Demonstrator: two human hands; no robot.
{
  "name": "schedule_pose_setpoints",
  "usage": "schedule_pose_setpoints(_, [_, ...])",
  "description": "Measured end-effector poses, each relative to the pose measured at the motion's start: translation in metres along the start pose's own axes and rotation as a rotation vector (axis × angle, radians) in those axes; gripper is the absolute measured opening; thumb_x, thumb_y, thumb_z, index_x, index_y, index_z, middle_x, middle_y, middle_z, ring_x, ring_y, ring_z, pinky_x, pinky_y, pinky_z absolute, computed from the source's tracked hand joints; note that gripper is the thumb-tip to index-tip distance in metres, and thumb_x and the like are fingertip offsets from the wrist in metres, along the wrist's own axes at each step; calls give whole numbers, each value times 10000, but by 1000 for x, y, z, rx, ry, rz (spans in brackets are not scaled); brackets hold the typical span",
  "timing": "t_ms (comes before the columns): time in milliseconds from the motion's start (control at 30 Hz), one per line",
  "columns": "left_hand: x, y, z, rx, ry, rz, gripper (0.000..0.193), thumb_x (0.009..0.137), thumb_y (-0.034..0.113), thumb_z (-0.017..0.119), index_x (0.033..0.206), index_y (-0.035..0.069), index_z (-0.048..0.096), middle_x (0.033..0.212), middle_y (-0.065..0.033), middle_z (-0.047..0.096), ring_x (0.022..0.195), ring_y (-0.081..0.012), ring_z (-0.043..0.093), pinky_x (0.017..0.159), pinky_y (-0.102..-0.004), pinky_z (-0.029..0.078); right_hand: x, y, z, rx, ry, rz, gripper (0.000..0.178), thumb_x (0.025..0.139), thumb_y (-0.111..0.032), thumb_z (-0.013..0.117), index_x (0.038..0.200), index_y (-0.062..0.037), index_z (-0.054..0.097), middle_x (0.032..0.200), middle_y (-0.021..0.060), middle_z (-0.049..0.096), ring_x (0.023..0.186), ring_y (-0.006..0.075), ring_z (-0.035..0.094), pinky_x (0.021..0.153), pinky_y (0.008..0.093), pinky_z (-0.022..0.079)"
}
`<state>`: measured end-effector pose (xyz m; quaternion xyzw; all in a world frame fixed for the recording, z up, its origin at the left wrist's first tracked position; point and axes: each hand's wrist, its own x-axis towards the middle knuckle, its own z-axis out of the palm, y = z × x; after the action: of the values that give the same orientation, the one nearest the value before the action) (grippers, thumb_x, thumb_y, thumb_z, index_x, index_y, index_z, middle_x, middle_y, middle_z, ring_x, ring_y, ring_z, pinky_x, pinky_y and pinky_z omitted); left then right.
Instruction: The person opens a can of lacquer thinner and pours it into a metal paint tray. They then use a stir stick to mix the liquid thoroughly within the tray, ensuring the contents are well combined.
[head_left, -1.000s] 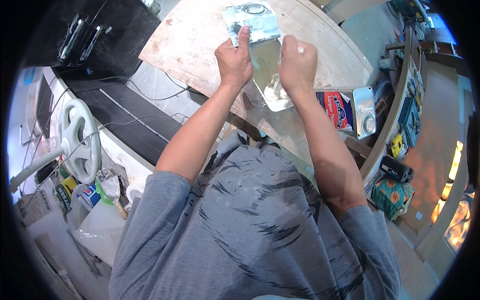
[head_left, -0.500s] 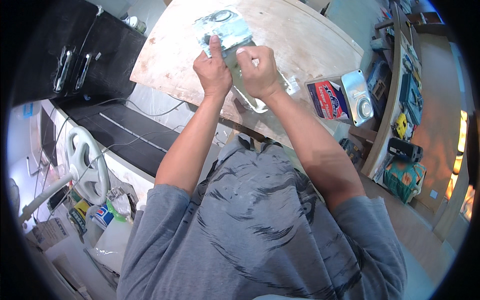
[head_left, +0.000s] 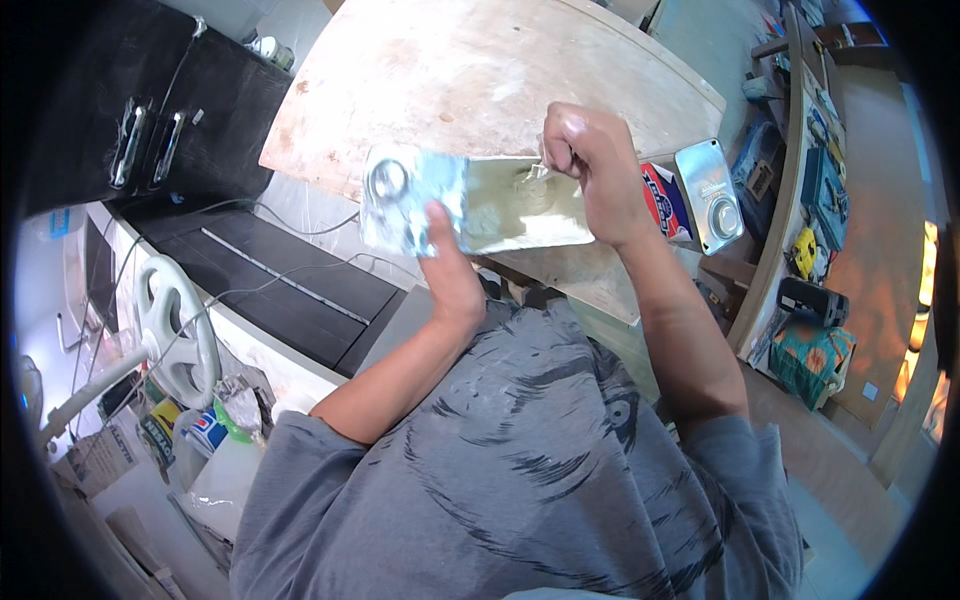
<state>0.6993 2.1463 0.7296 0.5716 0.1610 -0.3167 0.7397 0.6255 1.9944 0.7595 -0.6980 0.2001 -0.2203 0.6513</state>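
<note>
My left hand (head_left: 453, 278) grips a rectangular metal can (head_left: 410, 205) that lies sideways with one long side cut away. Its silver end, with a round spout ring, sits under my thumb at the left. The hollow is dull yellow-green, with whitish smears along the rim. At the can's right end, my right hand (head_left: 598, 170) is closed with the fingers curled in. A pale, wet-looking clump shows right beside those fingers; whether they hold a tool or rag is hidden.
The can is over the near edge of a pale, stained wooden tabletop (head_left: 450, 70). A metal can with a red and blue label (head_left: 668, 203) stands at right. Black cabinets (head_left: 80, 110) are at far left, a grey handwheel (head_left: 175, 330) below them. Tools fill a right-hand shelf (head_left: 800, 180).
The cut-open can has turned from pointing away to lying crosswise, its silver end now at left. My left hand turned with it; my right hand moved right.
</note>
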Motion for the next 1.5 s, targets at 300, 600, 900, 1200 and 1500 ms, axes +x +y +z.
schedule_pose_setpoints(300, [43,10,-124,1182,-913,575,764,925,383,787,1507,-8,482,1414,-187,617,1349,-316,553,1186,-426,389,-61,-17,-9,-673,18,-72,195,1007,-137,530,961,22,633,914,138,627,906,330,656,814,401,510])
schedule_pose_setpoints(600, [60,137,-54,961,-613,363,663,1022,484,602,1488,15,558,1327,-179,689,1206,-260,643,1078,-442,473,-34,-35,6,-1448,-538,179,145,893,-15,627,943,25,757,947,221,738,918,358,746,860,434,598])
schedule_pose_setpoints(900, [21,117,-43,1081,-658,786,458,912,189,801,1329,27,705,1256,-183,722,1144,-276,690,1035,-378,511,-30,-46,-13,-1438,-321,436,292,813,-85,784,1080,28,751,1058,254,743,1036,388,725,948,434,568])
schedule_pose_setpoints(1200, [25,122,-48,955,-637,715,414,898,121,805,1303,65,737,1186,-134,763,1105,-221,716,994,-360,536,-35,-76,-33,-1104,-130,633,335,831,-268,802,1004,17,778,990,250,740,977,382,730,886,425,562])
schedule_pose_setpoints(1500, [22,121,-47,955,-637,772,416,887,86,799,1299,73,744,1149,-138,778,1111,-211,722,1012,-351,522,-17,-24,-18,-1333,-343,625,235,849,-234,773,841,1,768,824,240,729,850,388,736,791,448,577])
